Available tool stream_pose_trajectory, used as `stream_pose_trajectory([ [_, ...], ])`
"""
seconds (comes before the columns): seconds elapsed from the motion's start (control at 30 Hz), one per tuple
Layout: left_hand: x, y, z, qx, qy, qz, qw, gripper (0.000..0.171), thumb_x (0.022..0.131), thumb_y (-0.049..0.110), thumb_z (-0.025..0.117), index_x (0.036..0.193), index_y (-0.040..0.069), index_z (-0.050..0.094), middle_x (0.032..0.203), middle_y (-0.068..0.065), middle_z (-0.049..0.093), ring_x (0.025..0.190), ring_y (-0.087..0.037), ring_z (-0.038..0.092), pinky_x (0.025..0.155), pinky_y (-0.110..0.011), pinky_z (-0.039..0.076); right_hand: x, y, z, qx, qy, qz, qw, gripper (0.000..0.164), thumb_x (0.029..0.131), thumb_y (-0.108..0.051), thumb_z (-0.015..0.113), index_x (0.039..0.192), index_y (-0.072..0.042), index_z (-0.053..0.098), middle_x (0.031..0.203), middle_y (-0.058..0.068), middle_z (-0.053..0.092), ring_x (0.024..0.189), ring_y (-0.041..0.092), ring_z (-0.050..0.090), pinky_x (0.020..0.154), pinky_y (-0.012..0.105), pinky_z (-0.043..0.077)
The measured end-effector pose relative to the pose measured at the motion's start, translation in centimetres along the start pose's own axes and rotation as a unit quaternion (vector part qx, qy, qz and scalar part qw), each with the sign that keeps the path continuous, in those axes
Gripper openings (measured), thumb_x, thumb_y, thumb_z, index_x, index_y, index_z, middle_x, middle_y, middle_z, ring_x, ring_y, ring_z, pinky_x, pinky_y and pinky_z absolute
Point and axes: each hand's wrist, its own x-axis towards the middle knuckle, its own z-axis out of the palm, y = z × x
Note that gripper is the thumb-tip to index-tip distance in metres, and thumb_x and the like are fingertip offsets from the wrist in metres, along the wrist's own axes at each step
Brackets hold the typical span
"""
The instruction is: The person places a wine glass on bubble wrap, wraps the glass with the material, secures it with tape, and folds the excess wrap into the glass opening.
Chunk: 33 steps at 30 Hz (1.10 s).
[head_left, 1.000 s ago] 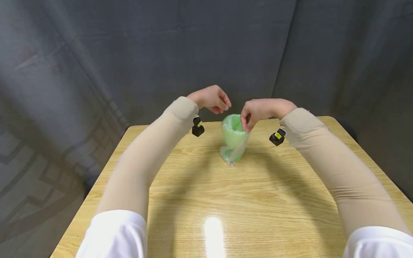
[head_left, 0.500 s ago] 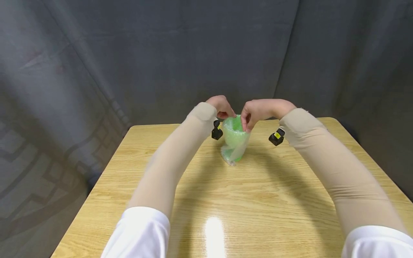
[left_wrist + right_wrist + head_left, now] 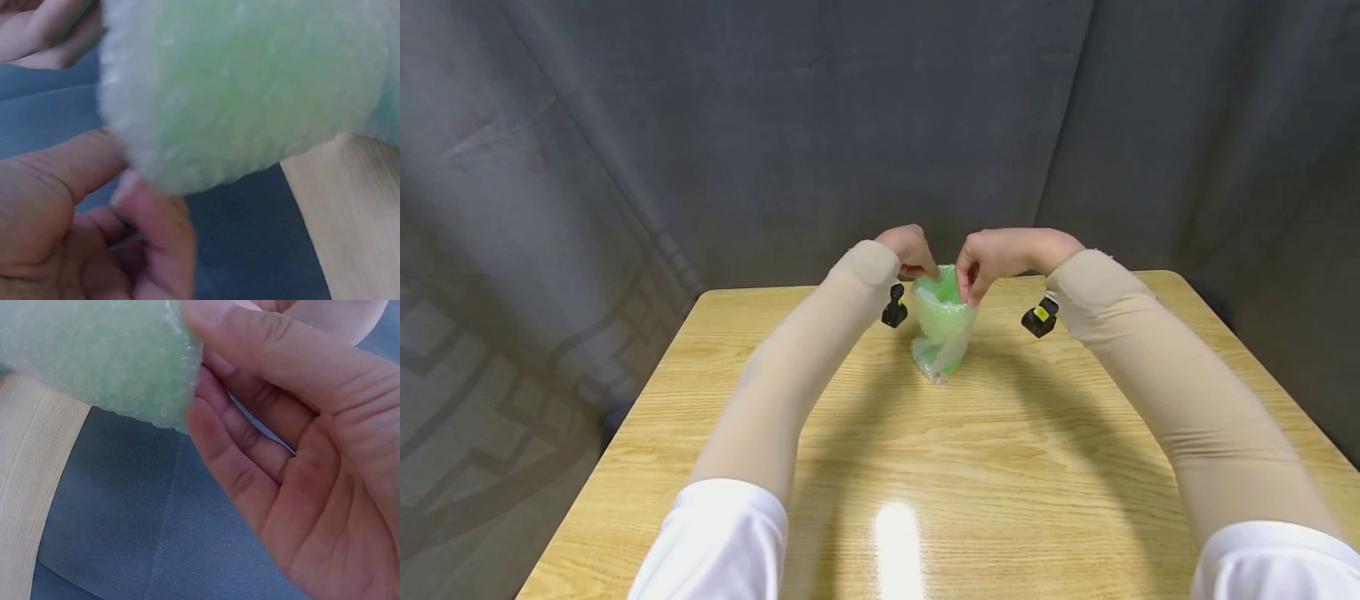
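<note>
Bubble wrap (image 3: 946,323) stands upright near the table's far edge, wrapped about something green whose kind is hidden. Its top forms an open, cup-like mouth, and a loose flap hangs at the front. My left hand (image 3: 910,248) pinches the left side of the upper rim; in the left wrist view the thumb passes behind the wrap (image 3: 244,87) and a bent finger meets its edge. At the right side of the rim, my right hand (image 3: 997,252) pinches the wrap, with the thumb on one face and curled fingers against the other in the right wrist view.
The wooden table (image 3: 1000,475) spreads out in front, with a bright light reflection near its front. Dark grey curtain (image 3: 850,125) hangs close behind the far edge. A small black device (image 3: 894,307) hangs under the left wrist, and another black device (image 3: 1040,317) under the right.
My left hand has moved right and down from beside the wrap to its left rim and now pinches it. My right hand keeps its hold with almost no movement.
</note>
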Motion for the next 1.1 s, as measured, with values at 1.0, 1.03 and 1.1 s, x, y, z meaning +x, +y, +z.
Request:
stream_pose_trajectory([
  [1.0,-2.4,-0.2,2.3,-0.144,-0.049,-0.025,0.988,0.018,0.089,0.001,0.054,0.071,0.006,0.053,0.052,0.001,0.046,0.042,-0.006,0.046,0.045,-0.016,0.039,0.1,0.4,0.1,0.001,-0.01,-0.005,1.0,0.004,0.083,-0.01,0.076,0.081,-0.009,0.073,0.084,0.002,0.069,0.075,0.013,0.058,0.071,0.027,0.051],
  [1.03,-2.4,0.0,2.0,-0.119,-0.054,-0.024,0.9911,0.016,0.089,0.003,0.055,0.073,0.006,0.053,0.052,0.002,0.046,0.042,-0.005,0.046,0.045,-0.016,0.039,0.1,0.4,0.1,0.0,-0.01,-0.005,1.0,0.003,0.083,-0.009,0.076,0.081,-0.009,0.073,0.084,0.002,0.069,0.075,0.013,0.058,0.071,0.027,0.051],
  [1.1,-2.4,0.3,1.4,-0.062,-0.061,-0.023,0.996,0.019,0.091,0.013,0.058,0.073,0.009,0.053,0.052,0.003,0.044,0.042,-0.005,0.044,0.044,-0.015,0.039,0.0,0.5,0.0,0.001,-0.009,-0.003,1.0,0.004,0.083,-0.008,0.076,0.081,-0.008,0.073,0.084,0.002,0.069,0.074,0.013,0.057,0.071,0.027,0.051],
])
